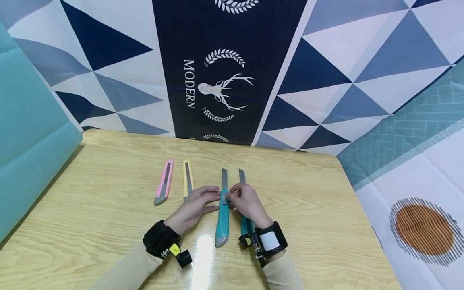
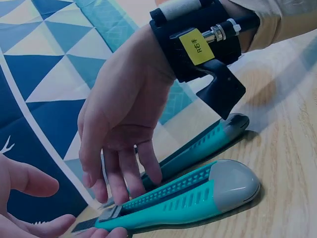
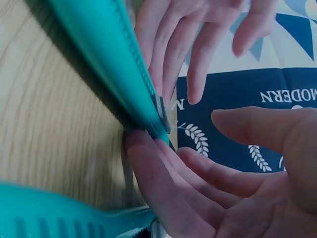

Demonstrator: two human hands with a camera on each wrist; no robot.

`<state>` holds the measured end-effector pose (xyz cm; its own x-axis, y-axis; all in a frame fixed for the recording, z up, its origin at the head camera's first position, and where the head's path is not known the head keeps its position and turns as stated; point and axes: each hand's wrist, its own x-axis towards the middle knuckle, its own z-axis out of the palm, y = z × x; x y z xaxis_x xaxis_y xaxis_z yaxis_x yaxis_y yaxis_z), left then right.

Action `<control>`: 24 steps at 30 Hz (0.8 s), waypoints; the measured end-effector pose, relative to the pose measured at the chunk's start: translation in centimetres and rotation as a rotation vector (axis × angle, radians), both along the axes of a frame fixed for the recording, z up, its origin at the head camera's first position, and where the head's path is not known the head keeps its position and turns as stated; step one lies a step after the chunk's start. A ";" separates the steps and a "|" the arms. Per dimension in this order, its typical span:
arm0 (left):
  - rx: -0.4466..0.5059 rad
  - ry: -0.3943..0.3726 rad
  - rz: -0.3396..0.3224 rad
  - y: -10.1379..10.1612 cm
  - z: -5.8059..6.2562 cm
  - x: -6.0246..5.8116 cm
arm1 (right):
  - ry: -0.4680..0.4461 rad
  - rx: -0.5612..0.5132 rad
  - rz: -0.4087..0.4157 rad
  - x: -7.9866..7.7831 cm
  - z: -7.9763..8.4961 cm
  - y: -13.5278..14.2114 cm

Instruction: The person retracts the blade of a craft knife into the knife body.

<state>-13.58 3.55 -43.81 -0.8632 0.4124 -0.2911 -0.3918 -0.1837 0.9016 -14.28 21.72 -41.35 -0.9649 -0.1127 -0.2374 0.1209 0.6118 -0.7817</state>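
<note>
A teal utility knife (image 1: 222, 223) with a grey end cap lies on the table between the two hands, its blade (image 1: 224, 177) extended away from the person. My left hand (image 1: 195, 204) is at its left edge near the grey slider, fingers loosely extended. From the other side, the fingers of my right hand (image 1: 249, 201) touch the knife's edge near the slider (image 3: 163, 114); in the right wrist view the thumb stands apart from it. Partly hidden under the right hand and wrist is a second teal utility knife (image 2: 195, 146), also with its blade out.
Left of the hands lie a pink utility knife (image 1: 164, 183) and a yellow utility knife (image 1: 187, 175), the latter's lower end covered by the left hand. A patterned cloth (image 1: 311, 80) hangs behind the wooden table (image 1: 108, 225). A light-blue padded panel (image 1: 32, 112) borders the left side.
</note>
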 end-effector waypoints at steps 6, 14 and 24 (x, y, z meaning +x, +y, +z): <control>0.011 0.001 0.022 -0.3 0.2 -0.3 | -0.009 -0.068 -0.003 -0.1 0.0 -0.1; 0.020 0.009 0.021 -0.2 0.6 -0.3 | 0.029 -0.081 0.012 -0.2 -0.2 -0.2; 0.028 0.059 0.035 -0.3 0.9 -0.1 | 0.060 -0.091 0.012 -0.3 -0.1 -0.3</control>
